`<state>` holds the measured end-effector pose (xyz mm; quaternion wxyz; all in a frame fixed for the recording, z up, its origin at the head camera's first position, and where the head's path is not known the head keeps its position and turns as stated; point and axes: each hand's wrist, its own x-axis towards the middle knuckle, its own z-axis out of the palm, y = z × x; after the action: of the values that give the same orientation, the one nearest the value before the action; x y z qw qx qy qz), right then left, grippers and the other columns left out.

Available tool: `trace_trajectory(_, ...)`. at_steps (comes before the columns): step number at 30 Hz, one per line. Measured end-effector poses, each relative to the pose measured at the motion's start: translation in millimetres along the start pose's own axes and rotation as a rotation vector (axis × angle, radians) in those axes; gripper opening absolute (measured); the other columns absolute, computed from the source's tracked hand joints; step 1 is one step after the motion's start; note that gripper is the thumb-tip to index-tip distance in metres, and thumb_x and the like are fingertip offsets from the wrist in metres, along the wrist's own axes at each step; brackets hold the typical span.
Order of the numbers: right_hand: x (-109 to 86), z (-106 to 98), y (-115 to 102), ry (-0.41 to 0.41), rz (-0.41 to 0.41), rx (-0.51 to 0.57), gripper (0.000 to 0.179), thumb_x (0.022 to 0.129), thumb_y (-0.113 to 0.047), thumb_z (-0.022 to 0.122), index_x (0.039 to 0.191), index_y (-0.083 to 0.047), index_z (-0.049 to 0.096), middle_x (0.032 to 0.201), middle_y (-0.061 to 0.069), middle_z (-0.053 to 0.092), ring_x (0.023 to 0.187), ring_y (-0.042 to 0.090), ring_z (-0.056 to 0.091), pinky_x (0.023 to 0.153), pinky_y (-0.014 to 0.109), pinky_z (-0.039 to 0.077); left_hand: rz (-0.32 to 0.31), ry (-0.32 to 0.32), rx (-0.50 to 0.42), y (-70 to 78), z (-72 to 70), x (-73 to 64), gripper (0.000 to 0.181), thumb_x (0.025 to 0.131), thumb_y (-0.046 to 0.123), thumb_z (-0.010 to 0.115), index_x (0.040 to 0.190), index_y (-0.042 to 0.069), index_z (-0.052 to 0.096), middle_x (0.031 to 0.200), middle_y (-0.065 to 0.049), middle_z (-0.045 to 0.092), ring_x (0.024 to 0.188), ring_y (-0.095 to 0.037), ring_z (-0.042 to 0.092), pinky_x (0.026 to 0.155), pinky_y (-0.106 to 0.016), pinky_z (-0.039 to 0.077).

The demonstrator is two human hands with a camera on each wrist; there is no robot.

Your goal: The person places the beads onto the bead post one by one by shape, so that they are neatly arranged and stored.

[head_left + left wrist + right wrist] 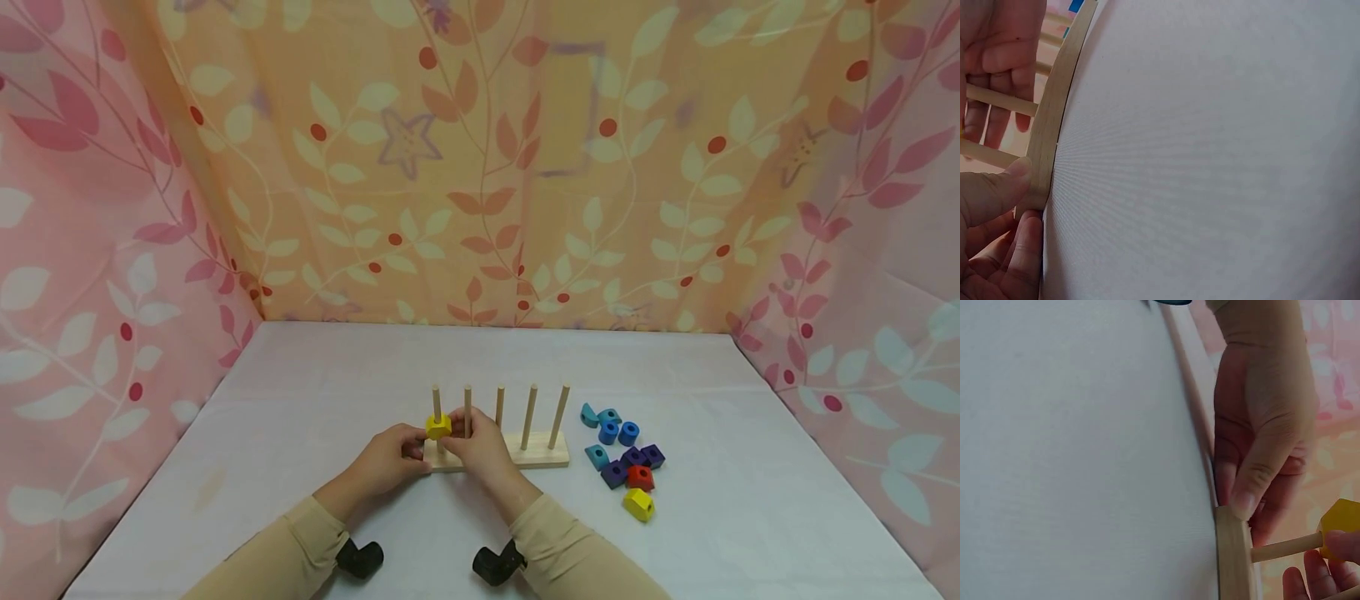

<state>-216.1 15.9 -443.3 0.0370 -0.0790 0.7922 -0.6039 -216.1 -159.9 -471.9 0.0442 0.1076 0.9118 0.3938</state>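
A pale wooden peg board [542,450] with several upright pegs lies on the white table. My left hand [390,460] grips its left end, thumb on the upper face and fingers at the end, as the left wrist view shows. My right hand [483,450] pinches a yellow block [438,427] with flat sides, which is threaded on the leftmost peg [437,400]. In the right wrist view the yellow block [1339,526] sits partway along that peg, apart from the base.
Right of the board lie loose blocks: a yellow block [639,505], a red block [641,477], several purple ones [614,474], two blue cylinders [628,432] and light-blue pieces [597,457]. Patterned curtains [480,167] enclose the table's back and sides.
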Motion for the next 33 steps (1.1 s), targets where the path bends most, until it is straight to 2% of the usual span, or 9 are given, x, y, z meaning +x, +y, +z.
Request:
trace_trajectory(14,-5.3,2.8,5.4,0.024,-0.006,-0.146,0.024,0.073,-0.002,0.073,0.09,-0.004,0.057,0.085,0.004,0.059,0.078,0.014,0.056,0.071,0.03,0.048,0.022,0.005,-0.009,-1.7,1.0,0.1,0.046,0.071,0.013,0.078,0.114,0.007,0.062,0.086,0.003,0.055,0.076,-0.009,0.053,0.066,-0.026,0.044)
trace_trajectory(22,-4.6,4.0,6.3,0.028,-0.014,-0.156,0.018,0.074,0.001,0.069,0.088,-0.004,0.058,0.081,0.004,0.06,0.073,0.013,0.054,0.066,0.028,0.046,0.047,0.002,-0.008,-0.8,-0.6,-2.3,0.047,0.072,0.012,0.077,0.116,0.006,0.061,0.091,0.002,0.057,0.078,-0.009,0.054,0.066,-0.025,0.045)
trace_trajectory(33,-4.5,3.8,7.9,0.022,-0.035,-0.174,0.022,0.071,0.004,0.07,0.086,-0.002,0.056,0.081,0.007,0.059,0.072,0.013,0.054,0.066,0.026,0.047,0.05,0.012,-0.01,-3.6,1.0,0.1,0.046,0.071,0.012,0.078,0.114,0.006,0.062,0.089,0.002,0.057,0.076,-0.008,0.054,0.067,-0.025,0.044)
